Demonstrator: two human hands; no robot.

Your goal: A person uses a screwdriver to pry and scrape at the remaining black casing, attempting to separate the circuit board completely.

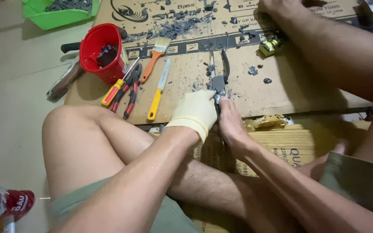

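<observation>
The left hand [194, 113], in a thin cream rubber glove, is closed in a tight grip around a small grey metal part [217, 83]. The bare right hand [231, 123] pinches the same part from the other side, fingertips narrow against it. The part sits at the near edge of a flattened brown cardboard sheet [281, 86] spread on the floor, just ahead of the person's crossed bare legs. A thin dark curved strip [226, 64] rises from the part.

Dull grey crumbs and flakes [175, 26] litter the cardboard. To the left stands a glossy red plastic cup [102, 54] with dark scrap pieces inside. Beside it lie a yellow-and-red-handled screwdriver [114, 90], red-handled pliers [128, 90], an orange-handled paintbrush [155, 54] with pale bristles, and a yellow-handled knife [158, 90] with a flat steel blade. A green plastic tray [57, 17] at top left holds more grey rubble. Another person's bare arm [324, 47] reaches across the top right, near a small yellow-wound coil [270, 45].
</observation>
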